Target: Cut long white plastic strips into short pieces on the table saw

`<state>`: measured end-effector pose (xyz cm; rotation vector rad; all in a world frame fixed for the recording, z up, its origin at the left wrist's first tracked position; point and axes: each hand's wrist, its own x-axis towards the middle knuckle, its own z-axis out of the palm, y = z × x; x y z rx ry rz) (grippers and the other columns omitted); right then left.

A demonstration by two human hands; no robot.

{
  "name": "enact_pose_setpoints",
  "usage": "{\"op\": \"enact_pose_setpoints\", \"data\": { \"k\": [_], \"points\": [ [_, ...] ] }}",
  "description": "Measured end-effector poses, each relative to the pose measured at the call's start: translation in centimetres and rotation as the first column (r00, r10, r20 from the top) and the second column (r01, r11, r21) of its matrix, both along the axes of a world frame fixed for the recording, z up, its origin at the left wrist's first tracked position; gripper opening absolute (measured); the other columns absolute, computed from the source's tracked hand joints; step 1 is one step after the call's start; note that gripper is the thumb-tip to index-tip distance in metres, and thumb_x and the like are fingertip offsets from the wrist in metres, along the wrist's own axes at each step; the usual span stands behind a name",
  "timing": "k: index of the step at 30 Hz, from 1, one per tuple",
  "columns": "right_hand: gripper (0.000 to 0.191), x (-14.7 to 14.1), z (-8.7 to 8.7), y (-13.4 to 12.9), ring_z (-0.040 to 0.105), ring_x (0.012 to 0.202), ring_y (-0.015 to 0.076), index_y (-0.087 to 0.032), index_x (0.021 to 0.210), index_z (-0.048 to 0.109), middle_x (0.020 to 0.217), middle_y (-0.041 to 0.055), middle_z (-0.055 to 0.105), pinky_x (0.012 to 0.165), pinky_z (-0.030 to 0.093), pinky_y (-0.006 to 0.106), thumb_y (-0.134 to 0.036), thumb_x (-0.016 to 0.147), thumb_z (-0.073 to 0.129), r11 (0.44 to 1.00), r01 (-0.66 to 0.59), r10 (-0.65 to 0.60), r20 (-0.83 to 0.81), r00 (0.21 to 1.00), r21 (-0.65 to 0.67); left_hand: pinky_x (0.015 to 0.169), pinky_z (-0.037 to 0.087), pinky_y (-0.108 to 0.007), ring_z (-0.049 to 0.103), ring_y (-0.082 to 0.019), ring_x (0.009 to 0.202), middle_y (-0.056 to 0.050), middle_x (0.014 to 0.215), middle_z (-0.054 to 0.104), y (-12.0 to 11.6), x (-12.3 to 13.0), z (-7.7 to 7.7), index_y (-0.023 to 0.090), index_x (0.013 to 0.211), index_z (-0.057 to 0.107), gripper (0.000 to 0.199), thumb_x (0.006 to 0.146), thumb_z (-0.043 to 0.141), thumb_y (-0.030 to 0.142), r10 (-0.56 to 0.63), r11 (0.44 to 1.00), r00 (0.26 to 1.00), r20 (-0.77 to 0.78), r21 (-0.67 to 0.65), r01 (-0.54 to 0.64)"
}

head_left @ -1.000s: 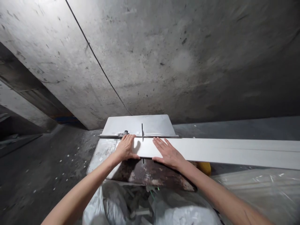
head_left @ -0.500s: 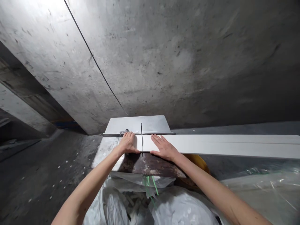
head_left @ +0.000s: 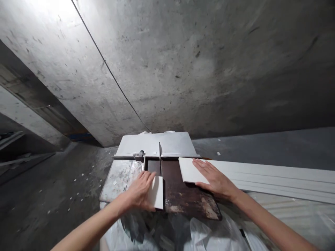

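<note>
Left hand [head_left: 142, 188] is holding one short, flat, white rectangular board piece [head_left: 158, 195], thumb at the near edge, fingers at the far edge, so the grip is pinching it across its width. Piece is sitting on the worn dark-brown table [head_left: 178, 200], on the person's side of the thin dark upright blade [head_left: 159, 150]. Right hand [head_left: 216, 177] is lying on the left end of a long, flat, white board [head_left: 251, 170]; that grip is spread over the top, thumb by the near edge. Board is resting right of the blade, well apart from the short piece, and extending off to the right.

Step in hand: looks like parting the short piece from the long board, ends already separate. Next move is probably calling for setting the piece aside, fingers staying clear of the blade, and keeping the board steady.

Counts: two hands, one short piece, one blade, one metal clamp fitting with dark knob [head_left: 141, 153]. Long board is showing lengthwise lines; can't tell if one grooved board or several. White scraps are dotting the grey floor [head_left: 65, 177], too small to count.
</note>
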<state>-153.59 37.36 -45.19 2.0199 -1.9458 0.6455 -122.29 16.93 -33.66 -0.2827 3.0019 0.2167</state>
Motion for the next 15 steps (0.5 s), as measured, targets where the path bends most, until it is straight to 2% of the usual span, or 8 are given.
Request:
{"op": "enact_pose_setpoints", "data": {
  "k": [3,7,10,13,15],
  "points": [
    [0.078,0.2,-1.0,0.3,0.032,0.139,0.0287,-0.017,0.155,0.009,0.153,0.0145,0.031,0.113,0.031,0.049,-0.062,0.096,0.032,0.997,0.019,-0.006,0.158,0.987,-0.08,0.107,0.032,-0.053,0.037,-0.042,0.127,-0.021,0.137,0.038,3.6,4.4,-1.7,0.014,0.148,0.017,0.131,0.043,0.082,0.058,0.093,0.992,0.994,-0.058,0.096,-0.087],
    [0.078,1.2,-2.7,-0.1,0.03,0.14,0.0309,-0.017,0.154,0.013,0.155,0.0138,0.026,0.115,0.029,0.048,-0.066,0.095,0.015,0.975,0.119,-0.037,0.392,0.919,-0.187,0.107,0.033,-0.054,0.036,-0.041,0.13,-0.021,0.139,0.036,8.0,9.0,-5.2,0.018,0.147,0.01,0.124,0.052,0.079,0.058,0.173,0.97,0.966,-0.193,0.205,-0.132],
    [0.074,1.2,-2.8,0.3,0.033,0.138,0.0332,-0.018,0.154,0.015,0.154,0.0142,0.028,0.114,0.03,0.048,-0.063,0.096,0.02,0.98,0.131,-0.059,0.415,0.908,-0.148,0.106,0.033,-0.056,0.037,-0.041,0.128,-0.022,0.136,0.039,10.0,9.9,-8.1,0.016,0.147,0.007,0.121,0.057,0.078,0.057,0.281,0.953,0.91,-0.304,0.197,-0.228],
    [0.075,1.8,-1.3,1.8,0.037,0.135,0.0376,-0.019,0.154,0.014,0.151,0.0166,0.032,0.11,0.036,0.054,-0.062,0.095,0.029,0.974,0.197,-0.141,0.387,0.911,-0.109,0.105,0.032,-0.059,0.039,-0.043,0.127,-0.023,0.135,0.041,10.9,9.4,-11.3,0.013,0.146,0.009,0.125,0.053,0.081,0.057,0.342,0.938,0.888,-0.307,0.161,-0.306],
    [0.076,3.8,0.0,2.4,0.036,0.135,0.0377,-0.023,0.155,0.014,0.151,0.0159,0.032,0.109,0.037,0.056,-0.064,0.093,0.032,0.964,0.235,-0.173,0.382,0.908,-0.124,0.102,0.036,-0.06,0.045,-0.043,0.12,-0.023,0.128,0.046,11.2,9.2,-13.0,0.011,0.144,0.014,0.13,0.046,0.083,0.061,0.388,0.921,0.879,-0.277,0.154,-0.358]
  ]
}}
